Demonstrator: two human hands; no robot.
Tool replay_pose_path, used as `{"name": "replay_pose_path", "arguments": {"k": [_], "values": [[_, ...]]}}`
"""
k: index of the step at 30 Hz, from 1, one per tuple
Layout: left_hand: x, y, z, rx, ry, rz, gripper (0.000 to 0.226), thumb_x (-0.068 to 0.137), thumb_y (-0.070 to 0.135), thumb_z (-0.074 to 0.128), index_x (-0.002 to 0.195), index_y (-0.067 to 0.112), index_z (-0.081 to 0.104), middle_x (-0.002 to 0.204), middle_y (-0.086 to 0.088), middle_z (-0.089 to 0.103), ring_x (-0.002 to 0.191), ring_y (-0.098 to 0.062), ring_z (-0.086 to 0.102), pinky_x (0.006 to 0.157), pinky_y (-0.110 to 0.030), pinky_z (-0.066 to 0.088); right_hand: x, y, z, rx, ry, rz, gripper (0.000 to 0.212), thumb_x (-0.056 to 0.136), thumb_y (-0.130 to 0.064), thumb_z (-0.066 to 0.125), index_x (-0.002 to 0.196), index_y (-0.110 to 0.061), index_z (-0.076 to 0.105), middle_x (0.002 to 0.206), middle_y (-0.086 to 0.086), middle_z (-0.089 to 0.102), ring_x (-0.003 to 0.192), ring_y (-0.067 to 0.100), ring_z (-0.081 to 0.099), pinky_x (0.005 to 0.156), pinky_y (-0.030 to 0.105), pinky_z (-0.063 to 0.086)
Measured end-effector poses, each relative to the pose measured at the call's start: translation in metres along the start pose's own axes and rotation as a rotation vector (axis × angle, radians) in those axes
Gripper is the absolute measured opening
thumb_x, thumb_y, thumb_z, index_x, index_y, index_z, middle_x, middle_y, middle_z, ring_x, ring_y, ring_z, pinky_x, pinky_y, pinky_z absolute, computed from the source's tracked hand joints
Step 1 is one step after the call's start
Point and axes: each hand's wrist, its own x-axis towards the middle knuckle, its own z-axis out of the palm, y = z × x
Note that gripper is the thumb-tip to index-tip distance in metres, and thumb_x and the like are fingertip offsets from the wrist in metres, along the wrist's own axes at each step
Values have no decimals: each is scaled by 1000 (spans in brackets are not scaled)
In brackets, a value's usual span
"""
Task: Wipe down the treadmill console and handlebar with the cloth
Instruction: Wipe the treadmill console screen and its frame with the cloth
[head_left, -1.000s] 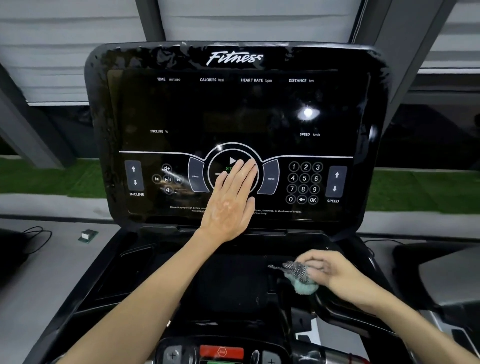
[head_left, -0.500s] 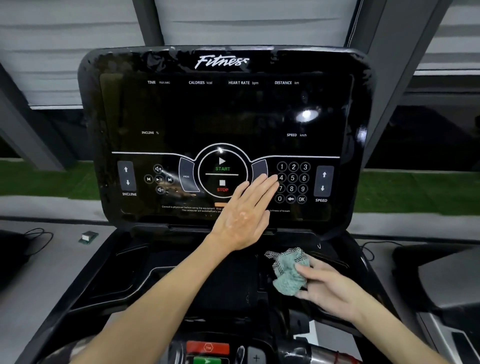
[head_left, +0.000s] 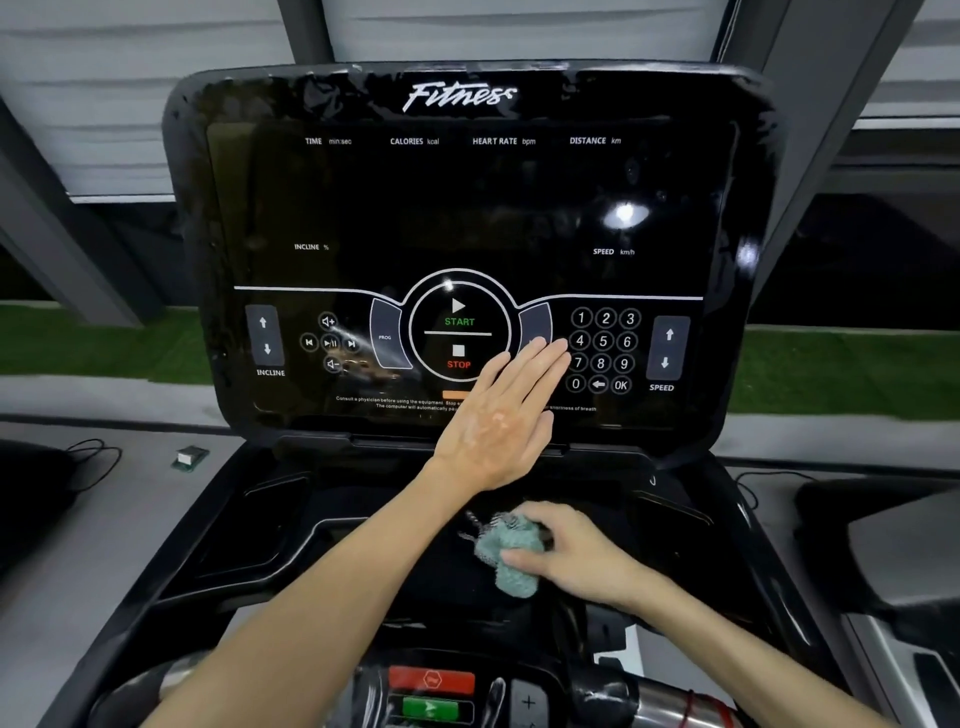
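Console (head_left: 467, 208) under flat left hand (head_left: 501, 421).

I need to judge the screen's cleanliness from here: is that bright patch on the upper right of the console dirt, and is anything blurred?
Head view: the bright patch looks like a lamp reflection on the glossy console, not dirt; the cloth under the right hand is motion-smeared; the printed labels stay legible; wide-angle bending shows at the edges.

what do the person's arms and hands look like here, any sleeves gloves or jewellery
Both arms are bare up to the bottom edge of the picture: no sleeve shows on either. The left hand and the right hand wear no gloves, and no rings, watch or wristband can be seen. The fingers are slim with short, unpainted nails.
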Motion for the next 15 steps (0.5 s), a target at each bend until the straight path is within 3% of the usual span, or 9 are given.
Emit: {"name": "replay_pose_path", "arguments": {"k": [3, 8, 12, 15], "values": [[0, -1, 1, -8, 7, -5, 60, 95, 23, 44, 150, 5, 30, 158, -8, 27, 147, -22, 21, 119, -38, 17, 13, -10, 16, -179, -50, -87, 38, 84, -36, 72, 116, -17, 62, 97, 0, 69, 85, 11, 63, 78, 28, 53], [0, -1, 1, -28, 23, -18, 59, 94, 23, 44, 149, 5, 32, 158, -8, 29, 147, -23, 22, 119, -38, 18, 22, -7, 14, -678, -101, -312, 53, 84, -42, 69, 131, -21, 57, 123, 5, 48, 113, 20, 40, 101, 29, 37], [-1, -2, 3, -40, 21, -17, 59, 95, 23, 44, 150, 5, 31, 158, -8, 28, 148, -23, 21, 119, -39, 18, 23, -9, 10, -639, -225, -359, 54, 87, -20, 67, 137, -26, 48, 125, 2, 48, 115, 19, 44, 100, 35, 41], [-1, -2, 2, -48, 23, -13, 59, 95, 23, 43, 149, 4, 31, 158, -8, 28, 148, -23, 20, 119, -38, 17, 21, -12, 4, -629, -372, -311, 44, 90, -15, 63, 131, -29, 55, 134, -8, 45, 120, 13, 38, 104, 37, 40]]}}
